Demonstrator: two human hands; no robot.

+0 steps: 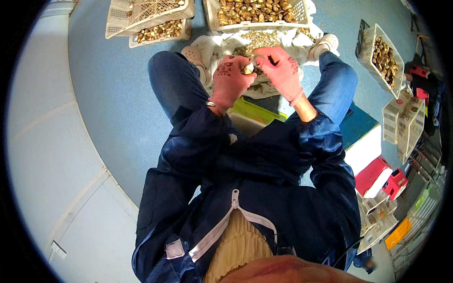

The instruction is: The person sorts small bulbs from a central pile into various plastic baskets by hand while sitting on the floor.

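Observation:
My left hand, in a pink glove, grips a small round bulb with brown skin and a pale white patch. Close on its right, my right hand, gloved the same way, has its fingertips pinched together beside the bulb. Whatever those fingertips hold, if anything, is too small to make out. Below both hands lies a white cloth strewn with brown husk scraps. Between my knees sits a container with a lime-green rim; its inside is mostly hidden by my sleeves and lap.
Ahead stands a white crate full of brown bulbs. Stacked crates are at its left, and another filled crate is at far right. Several white baskets, red stools and a blue-topped box line my right side.

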